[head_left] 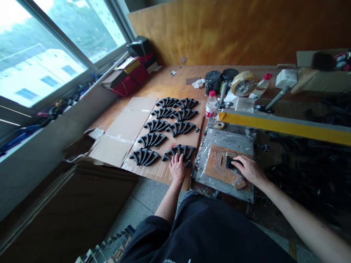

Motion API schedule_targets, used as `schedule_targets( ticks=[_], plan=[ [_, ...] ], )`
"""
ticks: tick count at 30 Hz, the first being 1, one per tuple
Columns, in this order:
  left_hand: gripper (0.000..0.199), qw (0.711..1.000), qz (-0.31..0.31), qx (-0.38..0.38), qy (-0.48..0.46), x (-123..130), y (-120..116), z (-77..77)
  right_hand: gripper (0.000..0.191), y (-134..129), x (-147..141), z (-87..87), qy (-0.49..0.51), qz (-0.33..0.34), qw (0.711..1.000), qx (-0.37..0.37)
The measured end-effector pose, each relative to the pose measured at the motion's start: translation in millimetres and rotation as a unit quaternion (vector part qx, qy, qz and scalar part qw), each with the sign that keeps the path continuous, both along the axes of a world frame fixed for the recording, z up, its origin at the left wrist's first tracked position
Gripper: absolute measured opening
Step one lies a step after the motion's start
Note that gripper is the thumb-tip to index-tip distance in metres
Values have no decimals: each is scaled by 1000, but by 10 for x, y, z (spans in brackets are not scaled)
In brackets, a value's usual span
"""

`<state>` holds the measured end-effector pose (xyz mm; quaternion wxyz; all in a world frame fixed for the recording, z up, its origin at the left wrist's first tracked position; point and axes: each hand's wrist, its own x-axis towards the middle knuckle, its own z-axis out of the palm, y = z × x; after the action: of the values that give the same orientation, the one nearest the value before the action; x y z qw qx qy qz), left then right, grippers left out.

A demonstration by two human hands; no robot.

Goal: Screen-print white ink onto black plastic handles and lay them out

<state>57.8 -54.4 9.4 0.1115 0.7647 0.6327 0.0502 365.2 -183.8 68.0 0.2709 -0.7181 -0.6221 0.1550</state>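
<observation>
My left hand (pixel 177 168) reaches over the cardboard, its fingers apart and its fingertips at the near edge of a fan-shaped group of black curved pieces (pixel 179 151). More such groups (pixel 148 157) lie in two columns behind and to the left. My right hand (pixel 248 170) pinches a black curved piece (pixel 229 162), which rests on a brown wooden board (pixel 215 166). Under that board is a scuffed grey metal plate (pixel 204 175). A small block (pixel 239 183) sits at the board's near edge, and a short thin strip (pixel 221 159) lies left of the held piece.
A yellow-faced bar (pixel 285 126) crosses behind the metal plate. Beyond stand a red-capped bottle (pixel 211 105), dark tins (pixel 212 82) and a tape roll (pixel 243 83). Dark pieces (pixel 296 171) are heaped at right. Flat cardboard (pixel 117 137) covers the table's left, beneath the window.
</observation>
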Motion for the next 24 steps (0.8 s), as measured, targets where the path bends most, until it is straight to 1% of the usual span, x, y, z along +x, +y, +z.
schedule_targets(
  ticks=[3, 5, 8, 9, 12, 14, 16, 18, 19, 21, 22, 24],
  plan=[
    [59, 1000, 0, -4, 5, 3, 95, -48, 26, 51, -121, 5, -122, 6, 992, 14],
    [59, 1000, -5, 1, 12, 0, 143, -71, 24, 89, -175, 13, -176, 7, 984, 26],
    [55, 1000, -22, 10, 16, -15, 191, -96, 12, 130, -207, 17, -183, 6, 982, 35],
    [55, 999, -29, 12, 15, -24, 207, -101, 12, 132, -207, 18, -175, 9, 984, 34],
    [55, 999, -48, 15, 9, -54, 259, -104, 22, 117, -212, 44, -162, 12, 986, 33],
    [56, 998, -54, 13, 4, -68, 292, -103, 23, 133, -278, 100, -157, 7, 987, 43],
    [56, 999, -52, 5, -1, -73, 317, -100, 20, 223, -445, 180, -130, 29, 989, 56],
    [55, 999, -46, -1, -4, -73, 331, -93, 17, 406, -719, 251, -77, 88, 992, 55],
    [55, 999, -46, 0, -5, -72, 334, -86, 16, 527, -883, 270, -46, 124, 990, 43],
    [54, 999, -50, 3, -8, -75, 333, -69, 16, 799, -1222, 259, 10, 176, 984, -15],
    [54, 998, -54, 3, -11, -80, 330, -60, 18, 935, -1378, 229, 26, 188, 980, -58],
    [52, 998, -59, -8, -14, -93, 318, -45, 25, 1174, -1631, 133, 22, 188, 971, -150]
  ],
)
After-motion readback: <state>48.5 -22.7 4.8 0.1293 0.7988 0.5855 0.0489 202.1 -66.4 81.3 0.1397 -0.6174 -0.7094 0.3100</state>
